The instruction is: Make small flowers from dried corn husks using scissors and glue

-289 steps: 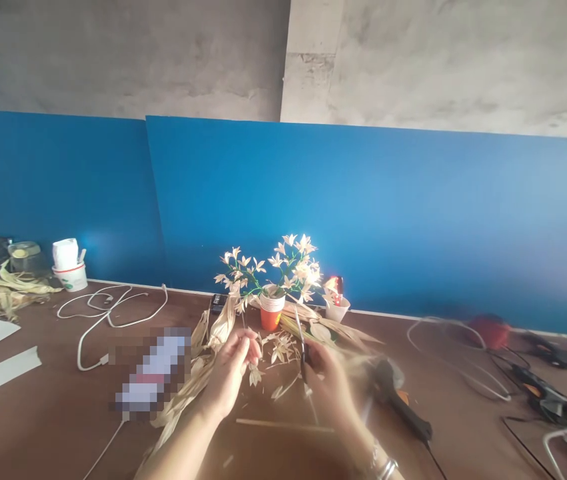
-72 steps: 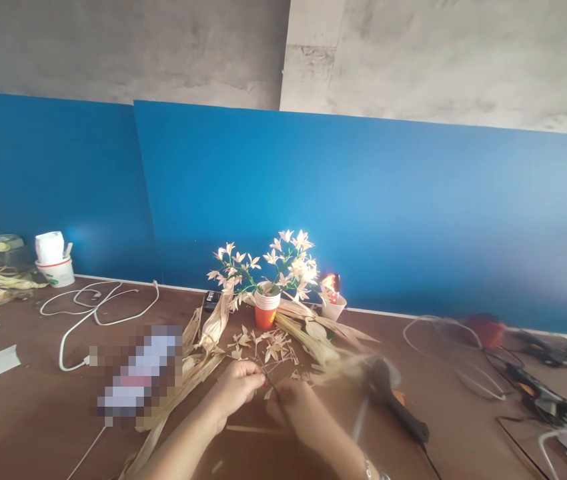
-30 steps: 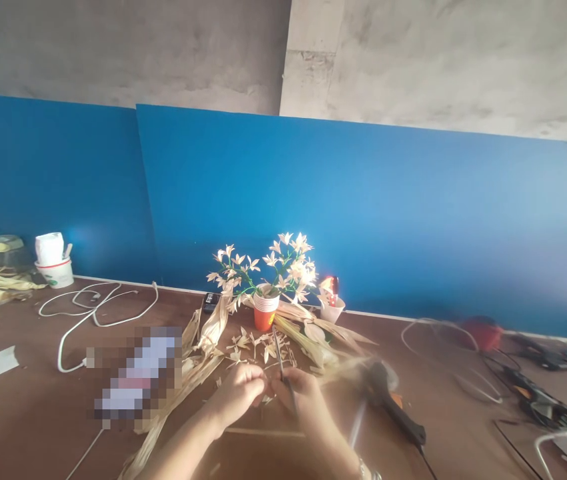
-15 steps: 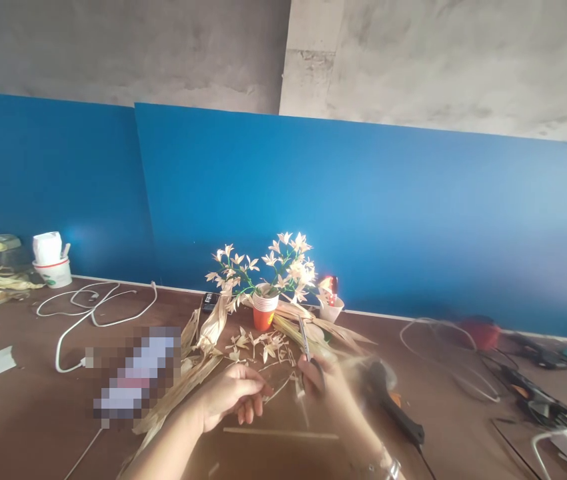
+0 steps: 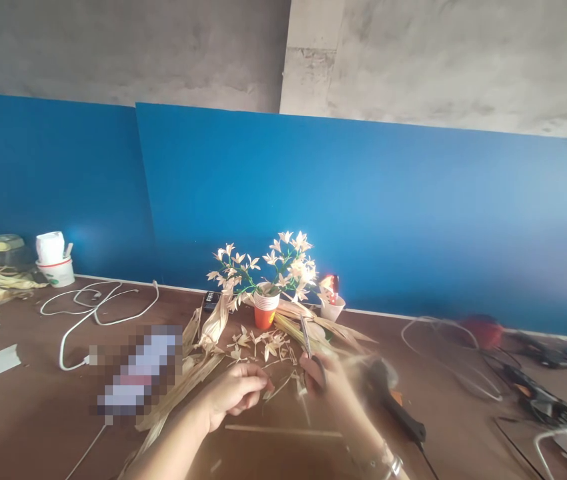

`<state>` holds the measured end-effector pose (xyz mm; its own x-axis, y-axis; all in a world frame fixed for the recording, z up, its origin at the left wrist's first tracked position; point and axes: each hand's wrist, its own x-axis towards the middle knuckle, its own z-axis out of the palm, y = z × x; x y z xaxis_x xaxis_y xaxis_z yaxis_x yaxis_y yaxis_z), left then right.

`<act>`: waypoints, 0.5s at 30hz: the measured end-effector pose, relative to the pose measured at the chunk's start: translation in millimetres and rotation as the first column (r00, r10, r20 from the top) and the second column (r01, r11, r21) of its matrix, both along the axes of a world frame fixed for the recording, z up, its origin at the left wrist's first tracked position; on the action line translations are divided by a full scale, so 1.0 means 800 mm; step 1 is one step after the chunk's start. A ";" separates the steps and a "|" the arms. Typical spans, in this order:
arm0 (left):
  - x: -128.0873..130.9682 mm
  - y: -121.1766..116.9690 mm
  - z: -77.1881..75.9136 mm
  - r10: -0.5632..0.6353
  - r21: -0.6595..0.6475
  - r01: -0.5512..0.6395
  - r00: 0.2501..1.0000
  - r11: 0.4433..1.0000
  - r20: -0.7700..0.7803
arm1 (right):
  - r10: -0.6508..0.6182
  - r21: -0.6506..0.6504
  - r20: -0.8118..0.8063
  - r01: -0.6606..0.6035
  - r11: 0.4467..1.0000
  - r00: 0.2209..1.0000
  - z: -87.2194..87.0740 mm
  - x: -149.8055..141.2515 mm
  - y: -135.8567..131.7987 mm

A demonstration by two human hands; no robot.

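My right hand [image 5: 331,380] is closed round the handles of a pair of scissors [image 5: 305,335], whose blades point up and away over the husks. Just left of it, my left hand [image 5: 241,393] has its fingers curled with thumb and forefinger together; whatever is at the fingertips is too small to make out. Beyond both hands lie several cut husk flowers and scraps [image 5: 271,345]. Behind these stands an orange and white paper cup [image 5: 264,312] bearing green stems with pale husk flowers [image 5: 296,267]. Dried corn husks [image 5: 216,327] lie around the cup.
A black glue gun [image 5: 393,403] lies right of my right hand. Left are a blurred-out phone [image 5: 141,373] and a white cable [image 5: 96,310]. A small white cup [image 5: 332,309] stands by the blue partition [image 5: 363,213]. Tools and cords [image 5: 538,393] lie far right.
The fingers of my left hand have drawn closer together. My right hand still holds the scissors in nearly the same place. The view has shifted slightly.
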<state>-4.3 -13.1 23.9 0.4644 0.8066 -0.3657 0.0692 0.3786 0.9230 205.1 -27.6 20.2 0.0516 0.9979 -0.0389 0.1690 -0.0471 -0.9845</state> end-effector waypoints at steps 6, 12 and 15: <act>-0.007 0.012 0.001 0.188 0.016 -0.191 0.975 0.981 0.122 | 0.158 -0.108 -0.011 -0.158 0.981 0.987 0.005 0.000 -0.006; -0.008 0.015 -0.001 0.264 -0.001 -0.266 0.955 0.964 0.137 | 0.407 -0.242 0.002 -0.394 0.887 0.914 0.020 -0.018 -0.023; -0.005 0.010 -0.001 0.179 -0.001 -0.179 0.980 0.984 0.089 | 0.385 -0.203 0.004 -0.376 0.904 0.923 0.023 -0.031 -0.029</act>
<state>-8.5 -4.7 23.0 0.3425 0.8819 -0.3239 -0.0814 0.3713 0.9249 180.6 -50.5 38.3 -0.3243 0.9148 -0.2407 0.2543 -0.1608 -0.9537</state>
